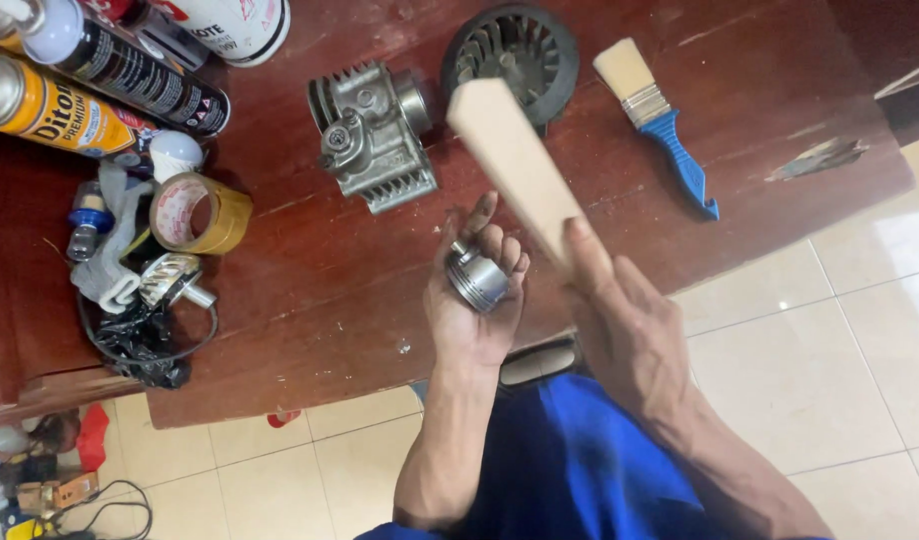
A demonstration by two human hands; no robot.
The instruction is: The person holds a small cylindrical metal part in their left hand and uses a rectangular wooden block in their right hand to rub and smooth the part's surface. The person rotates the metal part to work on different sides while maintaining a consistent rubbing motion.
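**Desk editor:** Piston in the left hand, is that what we lead with?

**Photographer:** Yes. We see it cradled in the palm above the edge of the dark red desk, fingers curled loosely round its ringed metal body, crown tipped toward the right. The right hand is closed firmly on a pale wooden block, which slants up and away over the desk

**Desk editor:** What would we say about doing it well?

**Photographer:** Our judgement: keep the piston seated deep in the palm so it cannot roll, keep the fingertips off its top, and bring the wood down squarely, not on an edge

**Desk editor:** And the containers?

**Photographer:** At the far left lie two spray cans, a black one and a yellow one, both capped, so we cannot tell how full they are. A white tub is cut off by the frame; contents unseen

**Desk editor:** Anything else?

**Photographer:** A finned engine cylinder, a black fan wheel, a blue-handled brush and a tape roll lie on the desk
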